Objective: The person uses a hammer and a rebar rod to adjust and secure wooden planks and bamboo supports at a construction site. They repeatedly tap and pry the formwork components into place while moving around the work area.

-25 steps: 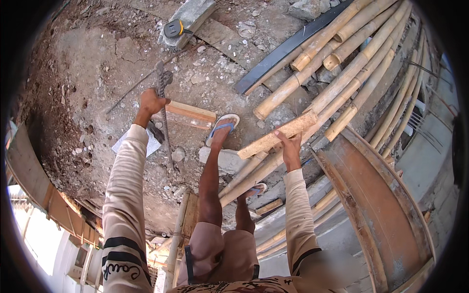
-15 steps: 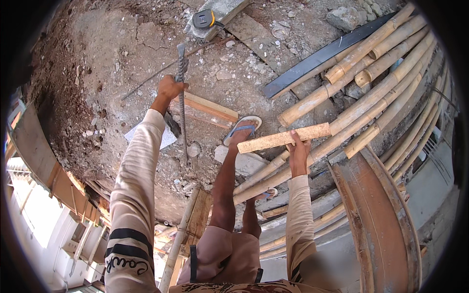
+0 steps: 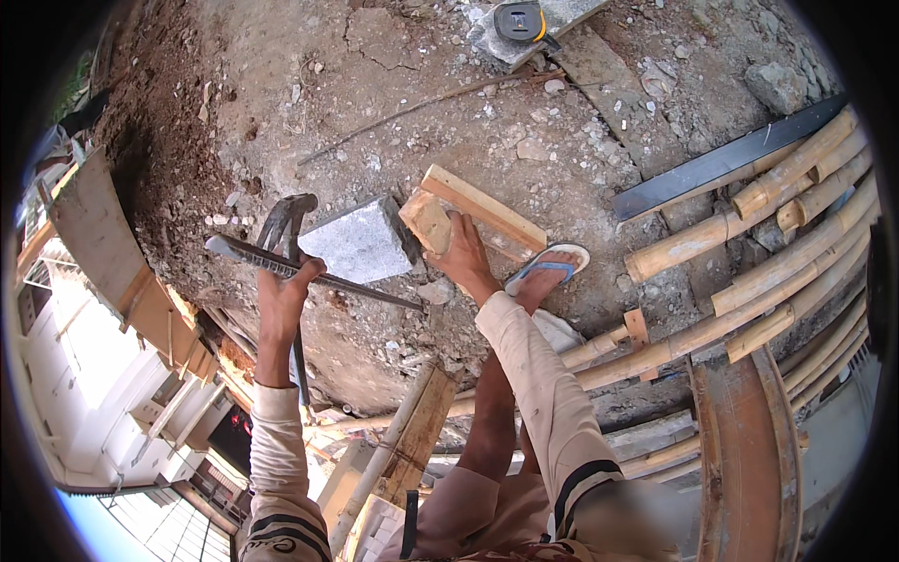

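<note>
My left hand point(image 3: 286, 286) is closed around a ribbed steel bar point(image 3: 375, 295) with a flattened end and a claw hammer point(image 3: 284, 220) together. The bar slants across the hand, and the hammer's head rises above it with the handle hanging below. My right hand point(image 3: 464, 255) is wrapped round a short wooden block point(image 3: 424, 220), held end-up just above the ground. Right beside that block lies another piece of lumber point(image 3: 492, 208) on the dirt. Between my hands sits a grey-white concrete block point(image 3: 351, 245).
At the top, a tape measure point(image 3: 520, 21) rests on a concrete slab point(image 3: 487, 42). Bamboo poles point(image 3: 684, 245) and a dark metal channel point(image 3: 721, 159) lie on the right. A wooden trough-like form point(image 3: 744, 440) stands lower right. My sandalled foot point(image 3: 548, 270) is near the lumber.
My left hand has gone down and left and now grips a hammer along with the bar, which has tilted from upright to slanting. My right hand has carried the wooden block left beside the lumber.
</note>
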{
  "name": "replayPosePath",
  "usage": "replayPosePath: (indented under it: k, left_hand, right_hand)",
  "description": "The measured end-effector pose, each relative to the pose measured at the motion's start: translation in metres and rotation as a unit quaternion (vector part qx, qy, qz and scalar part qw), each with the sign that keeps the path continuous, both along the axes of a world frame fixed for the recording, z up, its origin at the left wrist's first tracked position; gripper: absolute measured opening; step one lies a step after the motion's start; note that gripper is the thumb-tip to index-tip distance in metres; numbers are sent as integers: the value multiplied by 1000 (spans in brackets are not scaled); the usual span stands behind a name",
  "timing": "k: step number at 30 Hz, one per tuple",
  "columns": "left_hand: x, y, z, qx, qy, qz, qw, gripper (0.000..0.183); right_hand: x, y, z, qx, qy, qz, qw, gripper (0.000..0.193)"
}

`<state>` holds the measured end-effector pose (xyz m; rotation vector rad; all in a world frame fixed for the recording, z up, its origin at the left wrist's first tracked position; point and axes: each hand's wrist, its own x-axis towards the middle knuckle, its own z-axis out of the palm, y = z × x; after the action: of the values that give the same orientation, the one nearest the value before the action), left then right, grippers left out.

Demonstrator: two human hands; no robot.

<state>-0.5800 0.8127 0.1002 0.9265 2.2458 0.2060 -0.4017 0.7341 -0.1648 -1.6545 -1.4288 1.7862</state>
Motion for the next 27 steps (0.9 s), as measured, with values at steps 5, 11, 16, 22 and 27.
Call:
replayPosePath:
  k: [5, 11, 16, 22, 27]
  left_hand:
    - [-19, 6, -2, 15, 36, 49, 998, 20]
    - [-47, 74, -89, 33, -208, 105, 972, 27]
    - [-198, 75, -194, 8, -264, 264, 928, 8]
    - [-151, 106, -260, 99, -393, 218, 888, 22]
    - [-177, 67, -294, 82, -255, 197, 943, 16]
  right_hand:
    - [-63, -2, -3, 68, -11, -15, 998, 82]
    - [48, -62, -14, -68, -14, -12, 997, 52]
    - [202, -138, -8, -145, -107, 72, 981, 43]
    - [371, -202, 31, -172, -264, 58, 947, 41]
    - [387, -218, 62, -163, -225, -10, 961, 38]
